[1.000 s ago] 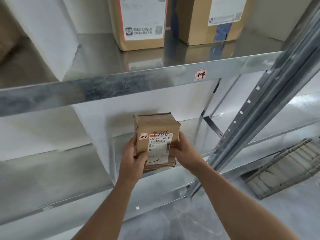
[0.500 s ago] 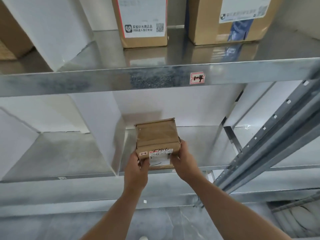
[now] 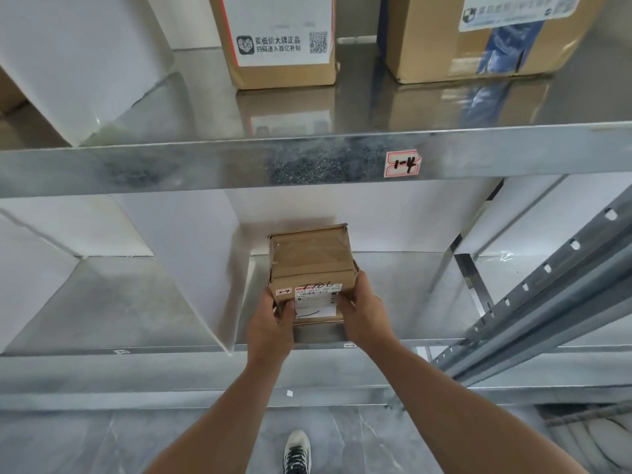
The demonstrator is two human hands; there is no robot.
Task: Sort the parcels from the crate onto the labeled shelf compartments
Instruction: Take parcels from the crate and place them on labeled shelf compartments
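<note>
A small brown cardboard parcel [image 3: 309,258] with a white shipping label and a "2-4" sticker sits on the lower metal shelf [image 3: 393,302], inside the compartment right of a white divider [image 3: 191,261]. My left hand [image 3: 272,325] grips its front left corner. My right hand [image 3: 364,311] grips its front right corner, fingers wrapped round the side. A tiny label [image 3: 349,345] sits on the shelf's front edge below the parcel; I cannot read it.
The upper shelf [image 3: 239,165] carries a "1-4" tag [image 3: 403,164] and two bigger cardboard boxes [image 3: 280,39] [image 3: 485,35]. A grey slotted upright [image 3: 547,302] slants on the right. A shoe [image 3: 297,451] stands on the grey floor.
The parcel has gone from upright in front of the shelf to lying flat inside the lower compartment, pushed further in. Both hands have kept their hold on it.
</note>
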